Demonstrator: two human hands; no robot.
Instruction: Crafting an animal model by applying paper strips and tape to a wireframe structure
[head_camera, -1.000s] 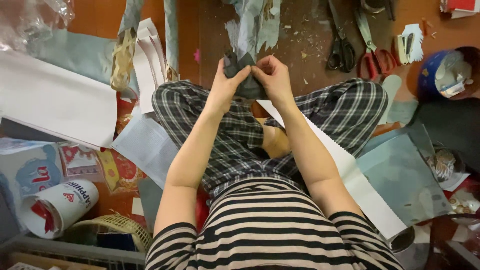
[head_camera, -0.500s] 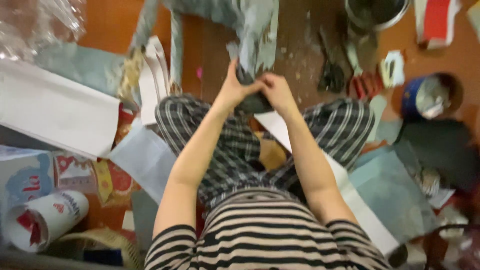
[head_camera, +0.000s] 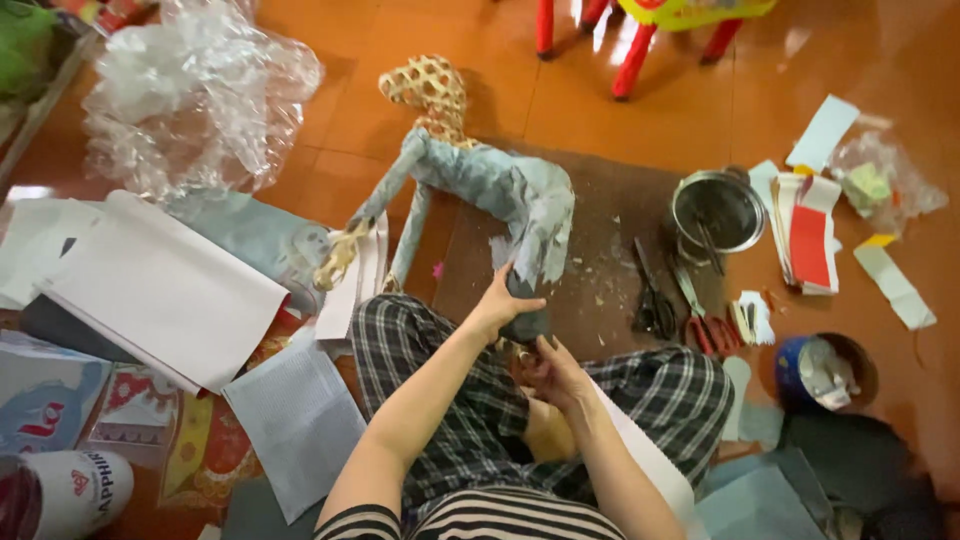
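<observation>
Both hands close on one leg of a woven animal frame (head_camera: 480, 185) half covered in grey paper: the left hand (head_camera: 500, 296) wraps the leg from above, and the right hand (head_camera: 553, 372) pinches its dark lower end from below, just over the person's crossed, checked-trousered legs.

From the head camera, the frame lies on a brown mat (head_camera: 610, 240) spread over the orange tiled floor (head_camera: 640, 120), its bare basket-weave head pointing to the far side and its body stretching back to the near edge of the mat. On the mat's right part lie black scissors (head_camera: 652, 295), red-handled pliers (head_camera: 705, 325) and a metal pot (head_camera: 717, 210) holding a brush. White and grey paper sheets (head_camera: 165, 290) cover the floor at the left, with crumpled clear plastic (head_camera: 195, 90) beyond them. A blue tub (head_camera: 825, 370) sits at the right, and red chair legs (head_camera: 635, 45) stand at the far edge.

Both forearms reach forward from a striped shirt, elbows bent, wrists close together.
</observation>
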